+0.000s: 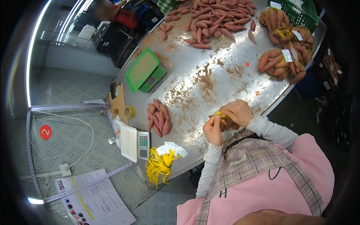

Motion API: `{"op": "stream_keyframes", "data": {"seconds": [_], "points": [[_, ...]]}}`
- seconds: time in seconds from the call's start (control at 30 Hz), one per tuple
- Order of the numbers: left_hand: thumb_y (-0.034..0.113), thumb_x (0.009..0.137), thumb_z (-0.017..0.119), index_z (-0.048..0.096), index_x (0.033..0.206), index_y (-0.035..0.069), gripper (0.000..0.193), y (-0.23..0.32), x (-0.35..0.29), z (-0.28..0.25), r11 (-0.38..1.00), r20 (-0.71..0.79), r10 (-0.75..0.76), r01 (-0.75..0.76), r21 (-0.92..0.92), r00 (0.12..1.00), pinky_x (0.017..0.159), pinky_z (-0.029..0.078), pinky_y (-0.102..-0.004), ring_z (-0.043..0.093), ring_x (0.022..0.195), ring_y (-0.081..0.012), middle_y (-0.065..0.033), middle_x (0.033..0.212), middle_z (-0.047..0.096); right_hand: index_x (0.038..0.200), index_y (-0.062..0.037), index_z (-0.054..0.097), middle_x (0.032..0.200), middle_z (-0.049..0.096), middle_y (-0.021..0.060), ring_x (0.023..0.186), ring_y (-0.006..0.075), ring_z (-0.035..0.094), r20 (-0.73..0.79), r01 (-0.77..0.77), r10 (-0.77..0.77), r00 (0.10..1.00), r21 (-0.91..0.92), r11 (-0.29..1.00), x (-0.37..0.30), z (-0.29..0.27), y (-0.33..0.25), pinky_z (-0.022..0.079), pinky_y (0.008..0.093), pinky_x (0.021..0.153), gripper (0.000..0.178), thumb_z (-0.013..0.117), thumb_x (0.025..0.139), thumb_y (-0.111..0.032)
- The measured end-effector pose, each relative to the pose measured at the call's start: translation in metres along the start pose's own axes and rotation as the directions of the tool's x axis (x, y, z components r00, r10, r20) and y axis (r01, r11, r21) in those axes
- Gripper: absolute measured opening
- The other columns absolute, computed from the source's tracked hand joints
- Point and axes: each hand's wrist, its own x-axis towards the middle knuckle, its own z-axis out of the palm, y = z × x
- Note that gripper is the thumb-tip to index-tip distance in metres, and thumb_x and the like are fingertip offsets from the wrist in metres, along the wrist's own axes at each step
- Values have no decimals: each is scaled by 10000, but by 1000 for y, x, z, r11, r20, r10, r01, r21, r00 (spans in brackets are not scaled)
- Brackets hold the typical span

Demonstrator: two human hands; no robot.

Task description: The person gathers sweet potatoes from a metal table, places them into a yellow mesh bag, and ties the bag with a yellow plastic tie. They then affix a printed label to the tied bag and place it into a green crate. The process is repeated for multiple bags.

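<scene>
My left hand [212, 130] and my right hand [240, 112] meet at the table's near edge, in front of my plaid apron. Both are closed, fingers pinching a yellow mesh bag [218, 113] by its gathered end. Brownish sweet potatoes show partly beneath my hands; my fingers hide most of them. To the left lies a small heap of sweet potatoes [159, 118]. Beside it stands a white digital scale [129, 143]. A bundle of yellow mesh bags [160, 165] with white labels lies at the near left corner.
A large pile of sweet potatoes [213, 18] covers the far side. Filled net bags [281, 62] and a green crate [305, 17] stand at the right edge. A green basket [144, 69], a tape roll [129, 111] and a clipboard [118, 100] sit on the left of the metal table [187, 127].
</scene>
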Motion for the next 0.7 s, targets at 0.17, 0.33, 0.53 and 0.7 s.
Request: {"op": "stream_keyframes", "data": {"seconds": [0.17,0.33,0.53,0.7], "points": [[171,969,550,644,895,23,191,-15,7,-1,982,-75,-13,-1,-187,997,569,466,-225,575,586,-113,-39,665,611,909,-66,661,804,647,136,726,313,642,-64,-94,124,990,353,931,6,-17,-35,493,374,644,191,577,923,-237],[459,872,611,607,1003,160,327,-51,18,-35,879,-331,-388,237,-415,860,601,467,-261,612,726,-139,5,800,612,955,-55,634,818,650,81,700,215,655,18,39,-52,999,422,906,17,-33,-76,495,319,628,200,588,944,-249],[491,918,556,495,1265,114,516,4,3,44,662,380,-320,491,-566,868,749,535,-391,605,914,-223,-94,1077,586,1006,-46,591,855,632,60,728,136,617,55,-136,287,956,953,271,28,-115,-83,507,271,677,191,522,1001,-225],[448,956,506,401,1408,99,580,48,40,118,711,624,-161,528,-463,764,874,527,-460,571,1073,-279,-151,1315,499,1241,-73,477,1184,576,88,1070,174,576,-88,-103,638,765,961,255,-22,-147,71,488,341,885,429,506,991,-421]]}}
